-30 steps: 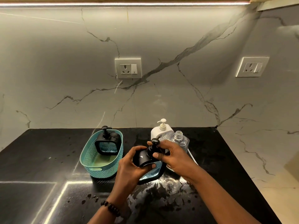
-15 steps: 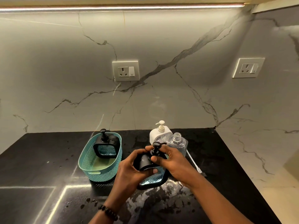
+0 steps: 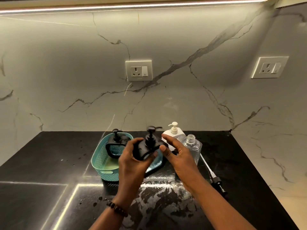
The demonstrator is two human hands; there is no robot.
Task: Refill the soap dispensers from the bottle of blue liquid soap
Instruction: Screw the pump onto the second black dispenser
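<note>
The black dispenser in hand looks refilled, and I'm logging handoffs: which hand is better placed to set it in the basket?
Left, probably. The left hand already grips the black dispenser, and the basket sits on its side; the right hand is open beside it.

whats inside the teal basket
One black soap dispenser stands in the teal basket, pump on. The left hand covers the basket's right part, so anything there is hidden.

Counts on the counter
Two black dispensers, one white pump bottle, one clear bottle, one basket, two sockets.
</note>
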